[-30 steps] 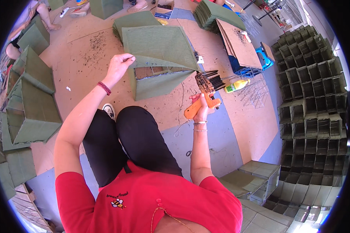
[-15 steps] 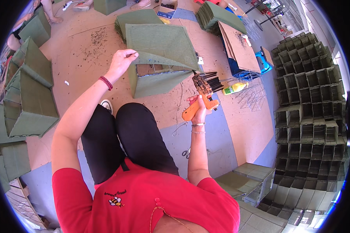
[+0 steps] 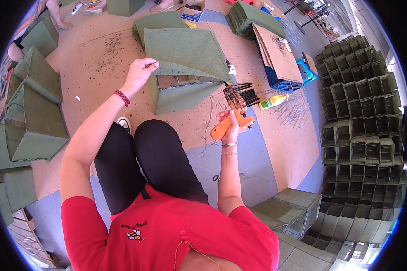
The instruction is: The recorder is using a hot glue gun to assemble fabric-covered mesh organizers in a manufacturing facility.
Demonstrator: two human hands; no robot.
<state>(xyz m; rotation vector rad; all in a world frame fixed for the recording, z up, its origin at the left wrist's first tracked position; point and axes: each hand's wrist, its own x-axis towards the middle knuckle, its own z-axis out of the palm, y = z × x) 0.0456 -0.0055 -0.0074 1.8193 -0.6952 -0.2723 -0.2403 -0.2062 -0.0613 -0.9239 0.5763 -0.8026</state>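
Observation:
In front of me on the floor stands a box-like wire frame covered in green fabric (image 3: 185,47). At its near side a loose fabric flap is raised, and part of the wire frame (image 3: 172,80) shows beneath it. My left hand (image 3: 141,72) is closed in a pinch on the flap's left corner. My right hand (image 3: 230,125) grips an orange glue gun (image 3: 220,129), its front end stained dark. The nozzle points at the right corner of the flap and seems to touch it. Several black glue sticks (image 3: 248,93) lie just beside the gun.
A yellow bottle (image 3: 273,101) lies right of the gun, beside a wire grid (image 3: 294,113). Cardboard sheets (image 3: 276,52) rest near a blue stool (image 3: 308,72). Stacked green boxes (image 3: 359,99) fill the right; more green boxes (image 3: 38,122) stand left. Other people's legs (image 3: 54,13) show at the far left.

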